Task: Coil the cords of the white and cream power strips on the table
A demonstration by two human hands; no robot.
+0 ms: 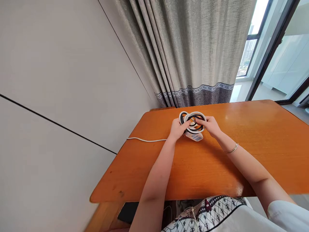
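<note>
Both my hands grip a looped bundle of white and black cable (195, 131) above the wooden table (241, 135). My left hand (179, 129) is closed on the bundle's left side, its thumb across the loops. From the right, my right hand (210, 125) pinches the same coil, thumb reaching toward the middle. Just below the loops is a small white block with a printed label (197, 138), partly covered by the cable; whether it is joined to the cable I cannot tell.
A white cord (145, 140) runs from the table's left edge toward my left hand. Behind the table hangs a grey curtain (198, 48), with a pale wall (72, 80) on the left and a glass door (282, 58) at the right. A dark flat object (127, 212) lies below the front edge.
</note>
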